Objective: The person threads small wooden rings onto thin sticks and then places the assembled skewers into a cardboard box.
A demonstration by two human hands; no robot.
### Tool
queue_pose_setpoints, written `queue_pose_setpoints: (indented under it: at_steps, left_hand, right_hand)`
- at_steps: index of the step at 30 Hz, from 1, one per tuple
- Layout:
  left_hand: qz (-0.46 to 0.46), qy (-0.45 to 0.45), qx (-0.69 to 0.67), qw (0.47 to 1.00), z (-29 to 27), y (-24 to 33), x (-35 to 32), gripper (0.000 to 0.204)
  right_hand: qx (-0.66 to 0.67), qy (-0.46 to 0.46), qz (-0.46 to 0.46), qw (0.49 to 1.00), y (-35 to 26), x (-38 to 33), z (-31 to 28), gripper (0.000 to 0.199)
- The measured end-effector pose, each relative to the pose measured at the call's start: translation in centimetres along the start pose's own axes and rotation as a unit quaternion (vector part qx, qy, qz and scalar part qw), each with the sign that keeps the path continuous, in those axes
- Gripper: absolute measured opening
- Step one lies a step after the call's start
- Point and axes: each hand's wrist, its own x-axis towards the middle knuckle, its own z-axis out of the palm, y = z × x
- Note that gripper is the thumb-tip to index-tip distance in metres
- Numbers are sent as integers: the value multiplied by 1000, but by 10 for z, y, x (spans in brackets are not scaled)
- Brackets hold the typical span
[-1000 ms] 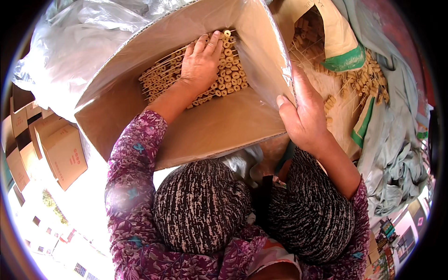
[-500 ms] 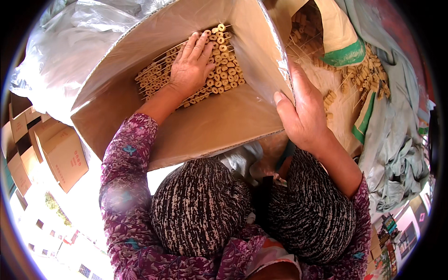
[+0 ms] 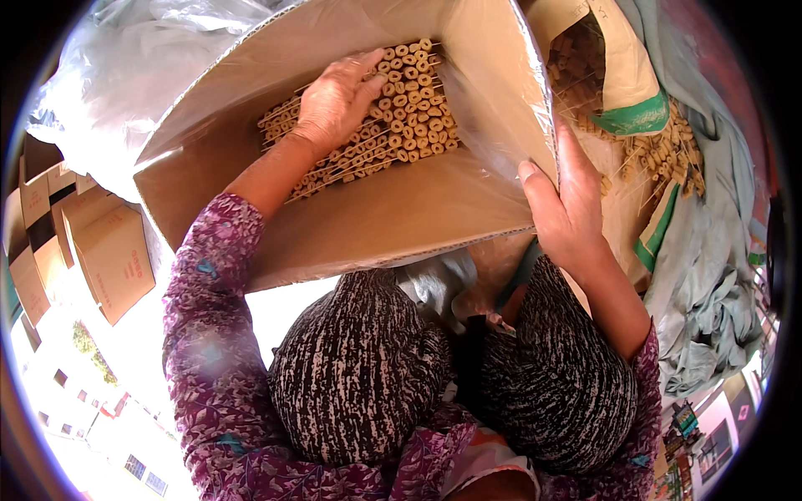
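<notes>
A large cardboard box (image 3: pixel 351 246) with clear plastic lining tilts toward me above my knees. Rows of skewers (image 3: pixel 413 104), threaded with small tan ring-shaped pieces, lie packed on its bottom. My left hand (image 3: pixel 338 96) rests on these skewers near the far wall, thumb apart and fingers stretched over them; nothing shows in its grasp. The fingertips are partly hard to make out. At the box's right wall, my right hand (image 3: pixel 568 200) grips the edge, thumb on the inside and fingers outside, mostly hidden.
An opened paper sack (image 3: pixel 631 75) with a green band stands to the right, with more skewers (image 3: pixel 668 154) spilling beside it. Grey-green cloth (image 3: pixel 702 309) hangs along the right. Clear plastic sheeting (image 3: pixel 109 100) bunches at upper left, above several cardboard boxes (image 3: pixel 109 259).
The box and its skewers have shifted to the right in view, with my right hand still on its edge. My left hand's fingers have bent more and turned toward the right.
</notes>
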Motion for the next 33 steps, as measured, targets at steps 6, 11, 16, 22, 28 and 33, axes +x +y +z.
queue_pose_setpoints:
  at_steps: [6,11,16,22,28,33]
  left_hand:
    - [-95,14,65,993,-5,-31,-24,22]
    - [56,-54,209,975,-3,-40,-6,39]
    - [67,-153,274,947,8,-37,9,47]
    - [125,-146,271,943,2,-42,8,45]
    - [133,-162,337,918,1,-42,8,41]
    - [129,-184,354,908,6,-37,14,36]
  right_hand:
    - [-12,2,15,1000,2,-1,2,53]
    - [14,-10,24,1000,-8,-1,4,56]
    - [26,-9,37,999,-6,-1,3,54]
    - [31,-14,39,999,-8,0,2,54]
    - [28,-9,23,999,-7,2,3,54]
    - [35,-11,46,998,-10,4,3,51]
